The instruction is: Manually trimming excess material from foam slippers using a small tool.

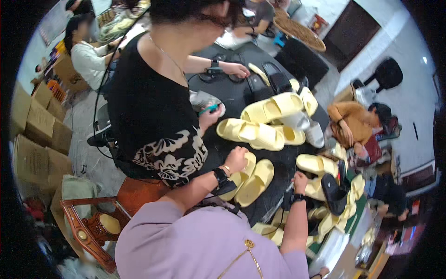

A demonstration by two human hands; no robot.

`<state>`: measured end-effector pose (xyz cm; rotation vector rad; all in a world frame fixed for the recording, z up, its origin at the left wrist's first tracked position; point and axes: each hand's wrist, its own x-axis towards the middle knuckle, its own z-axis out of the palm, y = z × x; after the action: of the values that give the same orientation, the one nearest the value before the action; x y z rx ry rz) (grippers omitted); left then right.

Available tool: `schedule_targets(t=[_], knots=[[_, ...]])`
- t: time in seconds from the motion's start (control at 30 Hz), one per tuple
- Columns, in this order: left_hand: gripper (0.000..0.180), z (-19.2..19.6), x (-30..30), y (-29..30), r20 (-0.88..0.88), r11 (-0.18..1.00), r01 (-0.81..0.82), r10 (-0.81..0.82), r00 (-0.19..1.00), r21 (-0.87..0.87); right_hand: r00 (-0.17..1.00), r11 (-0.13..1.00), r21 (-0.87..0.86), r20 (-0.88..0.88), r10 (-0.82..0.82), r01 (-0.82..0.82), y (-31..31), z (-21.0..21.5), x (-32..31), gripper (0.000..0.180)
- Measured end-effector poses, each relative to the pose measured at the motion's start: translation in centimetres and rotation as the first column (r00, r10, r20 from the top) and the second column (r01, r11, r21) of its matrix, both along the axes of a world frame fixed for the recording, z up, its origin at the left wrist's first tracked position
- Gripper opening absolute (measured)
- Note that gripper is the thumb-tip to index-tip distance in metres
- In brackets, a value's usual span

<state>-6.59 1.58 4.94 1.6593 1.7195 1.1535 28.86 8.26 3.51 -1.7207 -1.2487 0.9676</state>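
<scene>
My left hand (236,160) is closed at the upper end of a pale yellow slipper (248,168) and seems to grip its edge. Beside it a second yellow slipper (255,183) lies slanted on the black table (278,160). To the right, my right hand (300,182) is curled into a closed shape over the table; whatever it may pinch is too small to make out. Just right of that hand lie more yellow slippers (317,163) and one black slipper (334,194).
Stacked yellow slippers (272,109) and grey-white slippers (315,134) cover the table's far middle. A person in black (153,107) stands close on my left, one hand (236,69) reaching over the table. A wooden chair (93,228) and cardboard boxes (42,121) stand at left.
</scene>
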Motion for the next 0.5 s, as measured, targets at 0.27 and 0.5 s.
schedule_targets(t=[0.27,0.5], knots=[[0.047,0.3,2.1,5.1,0.012,0.987,0.064,-0.063,0.998,-0.146,0.998,0.965,-0.258,-0.027,-0.049,0.040,0.8,1.2,0.2,0.038],[0.038,-0.5,3.1,5.3,0.054,0.984,0.109,-0.103,0.993,-0.139,0.988,0.997,0.072,-0.152,-0.026,0.037,-0.7,4.4,0.7,0.040]])
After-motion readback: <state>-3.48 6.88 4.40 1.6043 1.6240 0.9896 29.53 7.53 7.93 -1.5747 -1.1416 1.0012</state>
